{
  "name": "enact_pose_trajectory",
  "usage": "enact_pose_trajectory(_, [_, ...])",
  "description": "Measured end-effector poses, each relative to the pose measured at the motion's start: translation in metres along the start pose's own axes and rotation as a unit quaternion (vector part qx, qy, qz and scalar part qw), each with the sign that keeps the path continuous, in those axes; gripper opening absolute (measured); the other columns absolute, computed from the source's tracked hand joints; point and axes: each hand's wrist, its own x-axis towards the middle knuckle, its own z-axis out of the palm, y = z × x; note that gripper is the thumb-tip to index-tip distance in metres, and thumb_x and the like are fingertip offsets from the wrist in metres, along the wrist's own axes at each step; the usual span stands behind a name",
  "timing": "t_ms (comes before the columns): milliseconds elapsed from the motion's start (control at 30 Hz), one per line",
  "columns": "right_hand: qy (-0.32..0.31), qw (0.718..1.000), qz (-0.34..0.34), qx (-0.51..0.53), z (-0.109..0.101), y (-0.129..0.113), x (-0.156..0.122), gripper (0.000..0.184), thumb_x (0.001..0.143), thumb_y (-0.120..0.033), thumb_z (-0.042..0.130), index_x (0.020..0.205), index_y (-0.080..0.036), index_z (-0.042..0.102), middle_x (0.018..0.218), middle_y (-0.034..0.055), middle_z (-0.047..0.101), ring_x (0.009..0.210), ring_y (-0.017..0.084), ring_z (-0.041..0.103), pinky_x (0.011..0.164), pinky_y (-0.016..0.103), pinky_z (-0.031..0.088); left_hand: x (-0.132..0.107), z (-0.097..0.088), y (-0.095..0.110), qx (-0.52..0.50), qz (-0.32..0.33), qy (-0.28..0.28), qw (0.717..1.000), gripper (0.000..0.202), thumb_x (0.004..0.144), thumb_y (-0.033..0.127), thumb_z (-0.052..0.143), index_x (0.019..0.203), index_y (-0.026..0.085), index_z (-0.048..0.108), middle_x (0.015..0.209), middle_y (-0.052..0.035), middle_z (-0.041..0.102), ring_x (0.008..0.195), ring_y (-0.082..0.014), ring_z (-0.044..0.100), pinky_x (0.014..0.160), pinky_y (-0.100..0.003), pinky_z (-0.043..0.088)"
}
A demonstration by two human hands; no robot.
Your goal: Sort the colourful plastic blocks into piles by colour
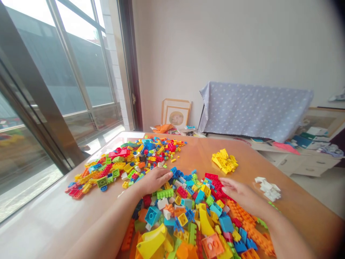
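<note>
A large mixed pile of toy building bricks (185, 203) spreads over the near part of the table. My left hand (156, 178) lies palm down on the pile's left edge, fingers stretched out, by blue bricks (178, 173) and a light green brick (165, 194). On the other side, my right hand (234, 187) rests with extended fingers against several red bricks (215, 183); its palm side is partly hidden. Orange studded pieces (244, 216) lie under and beside my right forearm. Closer to me are a yellow curved piece (153, 239) and a blue block (152, 216).
Behind my left hand spreads a second mixed brick pile (126, 158). A yellow brick cluster (224, 160) and a white brick cluster (269, 189) sit apart on the brown table (196, 151). Glass windows (81, 68) stand left; a cloth-covered object (253, 108) is beyond the table.
</note>
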Motion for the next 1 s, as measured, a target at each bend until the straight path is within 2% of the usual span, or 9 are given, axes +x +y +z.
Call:
enact_pose_trajectory(167, [-0.012, 1.0, 0.002, 0.002, 0.001, 0.003, 0.002, 0.061, 0.087, -0.057, 0.067, 0.141, -0.028, 0.062, 0.148, 0.0078, 0.058, 0.138, 0.033, 0.053, 0.116, 0.046, 0.044, 0.003, 0.008, 0.013, -0.022, 0.004, -0.02, 1.0, 0.055, 0.098, 0.063, 0.039, 0.086, 0.021, 0.072, 0.087, -0.0068, 0.072, 0.081, -0.022, 0.063, 0.082, -0.034, 0.05])
enact_pose_trajectory(367, [-0.008, 1.0, -0.003, 0.001, 0.002, 0.005, 0.002, 0.062, 0.088, -0.057, 0.065, 0.141, -0.026, 0.061, 0.148, 0.0089, 0.058, 0.139, 0.032, 0.051, 0.116, 0.045, 0.043, 0.001, -0.004, 0.027, -0.092, -0.044, -0.048, 0.994, 0.055, 0.094, 0.065, 0.048, 0.119, 0.023, 0.073, 0.118, -0.0062, 0.074, 0.104, -0.0253, 0.068, 0.094, -0.034, 0.053])
enact_pose_trajectory(433, [-0.013, 1.0, -0.001, 0.003, 0.002, 0.006, 0.002, 0.062, 0.089, -0.057, 0.064, 0.141, -0.024, 0.06, 0.148, 0.0092, 0.057, 0.139, 0.032, 0.051, 0.117, 0.046, 0.042, 0.001, -0.018, 0.018, -0.072, -0.062, -0.004, 0.995, 0.056, 0.094, 0.065, 0.048, 0.123, 0.023, 0.071, 0.122, -0.0061, 0.074, 0.111, -0.026, 0.067, 0.099, -0.035, 0.052])
enact_pose_trajectory(533, [-0.017, 1.0, 0.004, 0.007, 0.001, 0.01, 0.004, 0.063, 0.089, -0.058, 0.063, 0.142, -0.024, 0.059, 0.149, 0.0086, 0.056, 0.14, 0.032, 0.05, 0.117, 0.044, 0.041, -0.003, -0.046, -0.012, 0.053, -0.096, 0.143, 0.984, 0.056, 0.095, 0.065, 0.044, 0.121, 0.023, 0.072, 0.127, -0.0099, 0.071, 0.119, -0.0288, 0.063, 0.106, -0.042, 0.048])
enact_pose_trajectory(600, [-0.022, 1.0, 0.007, 0.006, 0.001, 0.014, 0.006, 0.063, 0.089, -0.058, 0.063, 0.143, -0.025, 0.059, 0.151, 0.0077, 0.054, 0.14, 0.031, 0.05, 0.117, 0.042, 0.042, -0.01, -0.062, -0.041, 0.18, -0.146, 0.23, 0.945, 0.055, 0.097, 0.064, 0.04, 0.122, 0.026, 0.071, 0.133, -0.0095, 0.067, 0.13, -0.0326, 0.054, 0.114, -0.051, 0.039])
enact_pose_trajectory(667, [-0.021, 1.0, 0.007, 0.003, 0.0, 0.017, 0.007, 0.064, 0.089, -0.059, 0.063, 0.143, -0.025, 0.059, 0.151, 0.0075, 0.054, 0.141, 0.031, 0.049, 0.116, 0.041, 0.043, -0.021, -0.071, -0.069, 0.279, -0.248, 0.289, 0.882, 0.057, 0.096, 0.065, 0.039, 0.131, 0.029, 0.067, 0.15, -0.0089, 0.055, 0.147, -0.0393, 0.035, 0.119, -0.065, 0.023])
enact_pose_trajectory(733, [-0.017, 1.0, 0.004, 0.001, 0.0, 0.019, 0.009, 0.064, 0.089, -0.059, 0.063, 0.142, -0.024, 0.06, 0.151, 0.0074, 0.055, 0.14, 0.032, 0.05, 0.116, 0.041, 0.043, -0.031, -0.074, -0.091, 0.306, -0.332, 0.283, 0.846, 0.062, 0.095, 0.069, 0.038, 0.139, 0.032, 0.061, 0.163, -0.0075, 0.04, 0.152, -0.0432, 0.023, 0.118, -0.072, 0.013])
enact_pose_trajectory(833, [-0.017, 1.0, 0.006, -0.005, 0.0, 0.024, 0.011, 0.063, 0.088, -0.06, 0.064, 0.14, -0.025, 0.062, 0.15, 0.0071, 0.055, 0.139, 0.033, 0.051, 0.116, 0.042, 0.043, -0.038, -0.069, -0.106, 0.309, -0.352, 0.248, 0.848, 0.064, 0.093, 0.073, 0.035, 0.137, 0.035, 0.062, 0.17, -0.0028, 0.023, 0.155, -0.0446, 0.012, 0.117, -0.071, 0.016])
enact_pose_trajectory(1000, [-0.011, 1.0, 0.012, -0.013, -0.001, 0.035, 0.015, 0.064, 0.086, -0.061, 0.065, 0.14, -0.026, 0.062, 0.149, 0.0068, 0.055, 0.138, 0.033, 0.052, 0.115, 0.041, 0.045, -0.033, -0.059, -0.089, 0.302, -0.311, 0.217, 0.874, 0.058, 0.093, 0.074, 0.034, 0.126, 0.04, 0.068, 0.167, -0.0001, 0.031, 0.153, -0.0447, 0.018, 0.112, -0.071, 0.024])
